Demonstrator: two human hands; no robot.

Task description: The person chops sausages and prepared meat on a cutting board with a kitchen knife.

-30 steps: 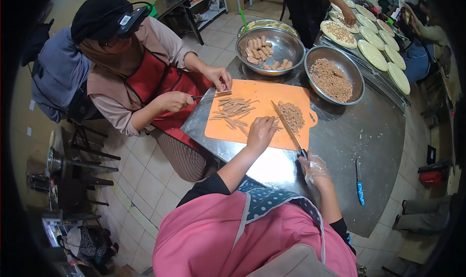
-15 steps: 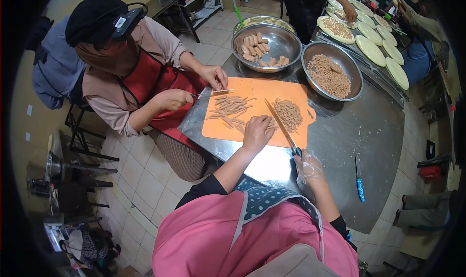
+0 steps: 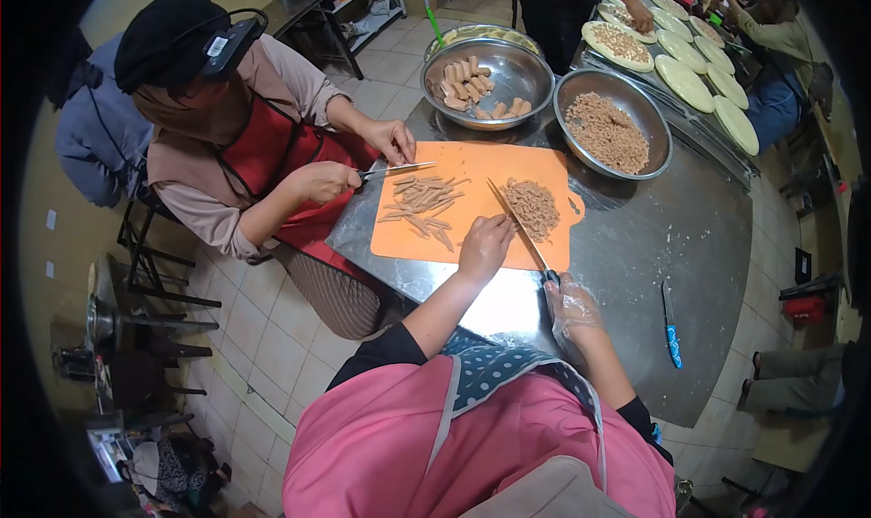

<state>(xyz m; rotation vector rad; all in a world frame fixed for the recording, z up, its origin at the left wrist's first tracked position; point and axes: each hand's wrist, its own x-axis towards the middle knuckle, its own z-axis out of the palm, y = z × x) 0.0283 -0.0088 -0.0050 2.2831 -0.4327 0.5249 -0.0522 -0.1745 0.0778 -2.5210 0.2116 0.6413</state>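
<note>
Your right hand (image 3: 575,311) is closed round the knife (image 3: 525,239); left hand (image 3: 485,248) close by, its hold hard to tell. Chopped bits (image 3: 533,210) on board (image 3: 481,164), beside the knife. Keep fingertips tucked.

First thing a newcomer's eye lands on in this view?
Probably the bright orange cutting board at the table's near left, with a pile of chopped pieces on its right and cut strips on its left. Next, the long knife in the gloved right hand, beside the bare left hand. Beyond the board stand two big metal bowls, one holding chopped pieces.
</note>
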